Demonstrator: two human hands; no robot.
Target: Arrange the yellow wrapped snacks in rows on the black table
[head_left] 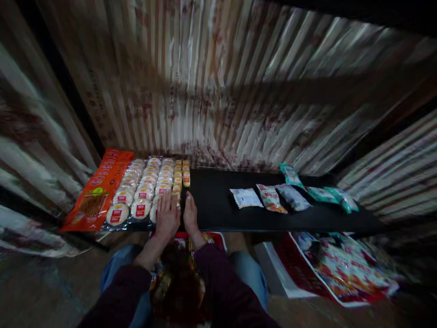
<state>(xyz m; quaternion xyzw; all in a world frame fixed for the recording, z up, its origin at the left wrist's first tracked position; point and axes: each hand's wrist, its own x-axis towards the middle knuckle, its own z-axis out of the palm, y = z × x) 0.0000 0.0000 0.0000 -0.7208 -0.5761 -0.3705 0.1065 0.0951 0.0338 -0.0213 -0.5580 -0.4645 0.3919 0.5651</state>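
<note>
On the black shelf (211, 200), my left hand (167, 216) lies flat with fingers stretched over the front of the rows of round wrapped crackers (141, 207) and small yellow packets (177, 179). My right hand (190, 214) stands on edge just right of it, fingers extended and pressed along one another, beside the short outer column of yellow packets (186, 173). Nothing shows between its palm and the packets at the front. An orange snack bag (99, 191) lies at the shelf's left end.
A white packet (246, 198), a red-and-white packet (271, 198) and several green packets (321, 194) lie on the shelf's right part. Below are a red basket (220, 239) between the knees and another basket (293, 262) of bags at the right. Striped sheeting hangs behind.
</note>
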